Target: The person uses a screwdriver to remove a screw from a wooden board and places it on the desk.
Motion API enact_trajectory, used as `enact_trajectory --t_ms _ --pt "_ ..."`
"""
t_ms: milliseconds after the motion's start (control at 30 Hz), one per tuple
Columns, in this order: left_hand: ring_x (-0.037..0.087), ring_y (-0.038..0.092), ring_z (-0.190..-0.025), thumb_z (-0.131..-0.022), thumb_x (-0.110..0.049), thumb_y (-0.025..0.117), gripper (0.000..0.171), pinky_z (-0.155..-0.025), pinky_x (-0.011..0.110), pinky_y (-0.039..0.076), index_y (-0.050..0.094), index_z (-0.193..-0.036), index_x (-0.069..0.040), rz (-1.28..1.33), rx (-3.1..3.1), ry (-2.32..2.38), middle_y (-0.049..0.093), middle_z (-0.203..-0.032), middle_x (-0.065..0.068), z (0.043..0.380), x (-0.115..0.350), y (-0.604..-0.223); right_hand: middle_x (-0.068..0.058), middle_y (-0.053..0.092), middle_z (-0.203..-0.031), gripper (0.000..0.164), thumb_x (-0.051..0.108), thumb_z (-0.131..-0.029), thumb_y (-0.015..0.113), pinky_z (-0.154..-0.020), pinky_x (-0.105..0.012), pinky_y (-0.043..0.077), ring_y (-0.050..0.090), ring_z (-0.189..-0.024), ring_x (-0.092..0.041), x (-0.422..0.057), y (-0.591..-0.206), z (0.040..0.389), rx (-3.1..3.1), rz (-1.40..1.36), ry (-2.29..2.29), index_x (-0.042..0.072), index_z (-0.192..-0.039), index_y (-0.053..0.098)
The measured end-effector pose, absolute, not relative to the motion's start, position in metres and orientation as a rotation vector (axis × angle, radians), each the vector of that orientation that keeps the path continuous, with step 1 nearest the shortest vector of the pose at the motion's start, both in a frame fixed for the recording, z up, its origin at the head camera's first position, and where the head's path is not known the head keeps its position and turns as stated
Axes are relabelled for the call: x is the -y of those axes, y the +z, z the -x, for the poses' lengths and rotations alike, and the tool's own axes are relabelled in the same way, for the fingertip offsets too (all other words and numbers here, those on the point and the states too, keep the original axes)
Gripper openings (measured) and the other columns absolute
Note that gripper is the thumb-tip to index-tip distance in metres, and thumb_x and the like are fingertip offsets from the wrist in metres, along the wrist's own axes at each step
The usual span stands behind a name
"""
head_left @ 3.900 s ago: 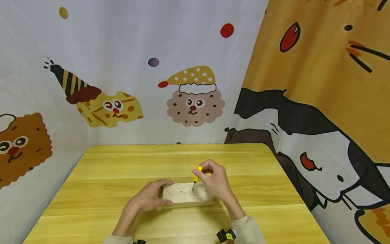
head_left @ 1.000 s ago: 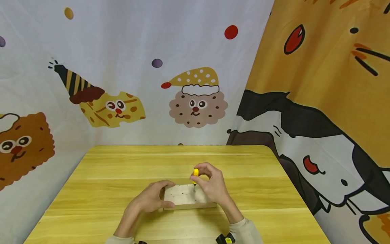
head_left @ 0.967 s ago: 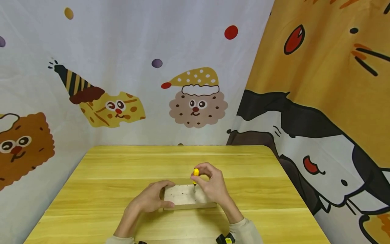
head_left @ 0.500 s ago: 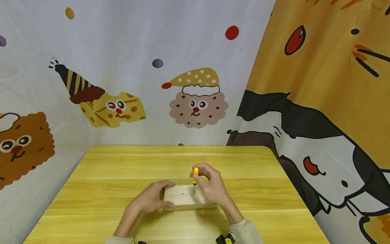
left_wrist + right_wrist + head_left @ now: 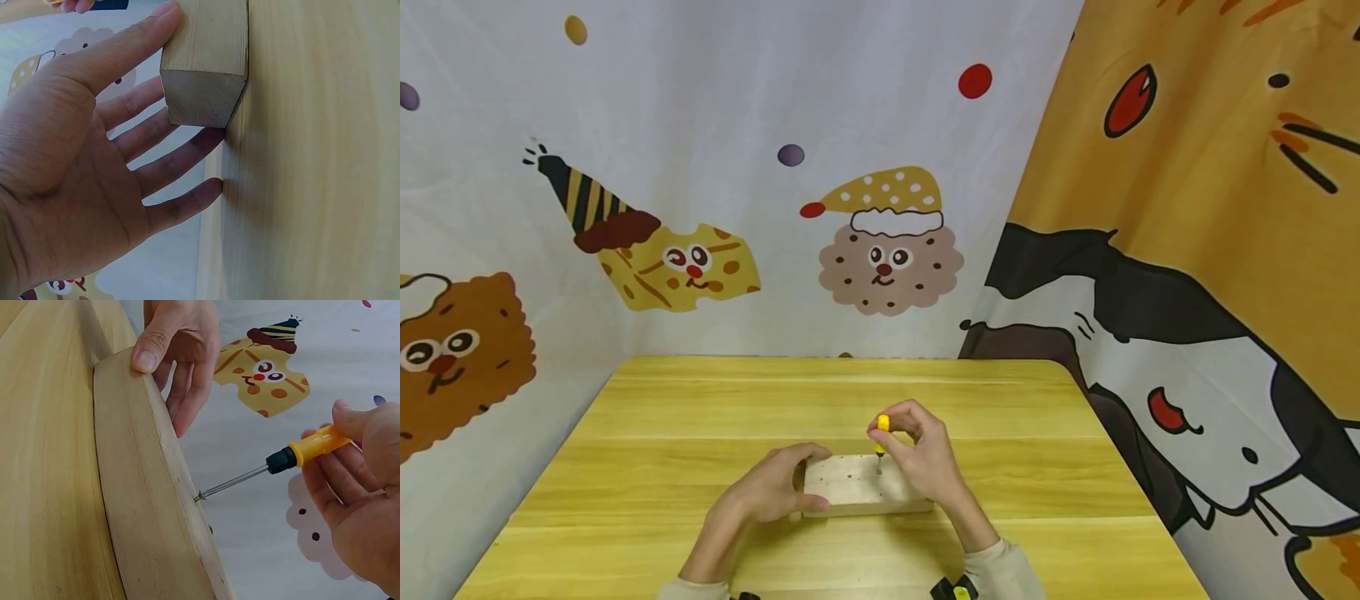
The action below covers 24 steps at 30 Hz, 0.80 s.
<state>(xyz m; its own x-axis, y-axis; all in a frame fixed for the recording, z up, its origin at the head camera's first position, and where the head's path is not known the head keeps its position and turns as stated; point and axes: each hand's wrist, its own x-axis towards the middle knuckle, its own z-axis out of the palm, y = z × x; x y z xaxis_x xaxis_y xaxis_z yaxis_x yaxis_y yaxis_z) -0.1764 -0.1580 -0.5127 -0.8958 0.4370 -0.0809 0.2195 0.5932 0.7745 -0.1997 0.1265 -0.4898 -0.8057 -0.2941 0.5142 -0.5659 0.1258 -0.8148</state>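
My left hand holds the left end of a pale wooden block, thumb on the near side and fingers behind it. In the left wrist view the block's end face shows between thumb and fingers. My right hand pinches the yellow handle of a small screwdriver between thumb and fingers. The black collar and metal shaft point down at the block. At the shaft's tip, a screw stands with its head a little proud of the wood. Several small dark holes or screw heads dot the block's top face.
The block lies on a yellow wood-grain table near its front. A white curtain with cartoon prints hangs behind, and an orange cartoon print covers the right. Black wrist cameras show at the bottom edge.
The screwdriver stands more upright than about four seconds ago. My right fingers have shifted slightly around its handle during the last second. My left hand keeps its hold on the block.
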Motion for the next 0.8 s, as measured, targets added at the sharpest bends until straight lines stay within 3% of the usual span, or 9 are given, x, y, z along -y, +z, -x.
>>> enact_trajectory --t_ms 233,367,567,667,800 --pt "0.048 0.056 -0.154 -0.089 -0.035 0.099 0.078 -0.13 0.074 0.043 0.065 -0.154 -0.009 -0.541 -2.546 1.199 0.066 -0.16 0.016 0.1766 0.1582 -0.5126 -0.015 0.079 -0.113 0.023 0.0 -0.102 0.081 -0.092 -0.027 0.068 0.074 -0.1 -0.011 -0.1286 -0.4899 0.2002 2.172 -0.87 1.657 0.007 -0.124 0.078" --pt "0.05 0.056 -0.154 -0.088 -0.035 0.099 0.078 -0.13 0.076 0.041 0.065 -0.154 -0.009 -0.548 -2.553 1.201 0.066 -0.16 0.018 0.1759 0.1585 -0.5119 -0.018 0.08 -0.114 0.026 -0.002 -0.105 0.076 -0.093 -0.029 0.069 0.075 -0.101 -0.013 -0.1292 -0.4888 0.2011 2.166 -0.906 1.613 0.005 -0.13 0.078" --pt "0.048 0.057 -0.154 -0.089 -0.036 0.098 0.078 -0.131 0.074 0.042 0.065 -0.154 -0.009 -0.541 -2.559 1.195 0.067 -0.16 0.016 0.1778 0.1586 -0.5142 -0.013 0.081 -0.114 0.03 0.0 -0.112 0.066 -0.099 -0.03 0.068 0.079 -0.1 -0.02 -0.1307 -0.4878 0.2016 2.208 -0.92 1.608 0.006 -0.14 0.073" --pt "0.047 0.057 -0.154 -0.089 -0.036 0.098 0.078 -0.131 0.074 0.042 0.065 -0.154 -0.009 -0.551 -2.557 1.194 0.067 -0.16 0.016 0.178 0.1588 -0.5146 -0.013 0.081 -0.113 0.028 0.001 -0.112 0.067 -0.099 -0.031 0.068 0.079 -0.098 -0.026 -0.131 -0.4887 0.2016 2.206 -0.923 1.627 0.008 -0.138 0.073" --pt "0.047 0.057 -0.154 -0.089 -0.036 0.098 0.077 -0.13 0.074 0.043 0.065 -0.154 -0.01 -0.55 -2.547 1.199 0.067 -0.16 0.016 0.178 0.1587 -0.5151 -0.013 0.08 -0.11 0.022 0.002 -0.108 0.074 -0.092 -0.031 0.069 0.077 -0.096 -0.02 -0.1297 -0.4905 0.202 2.167 -0.925 1.615 0.011 -0.127 0.077"
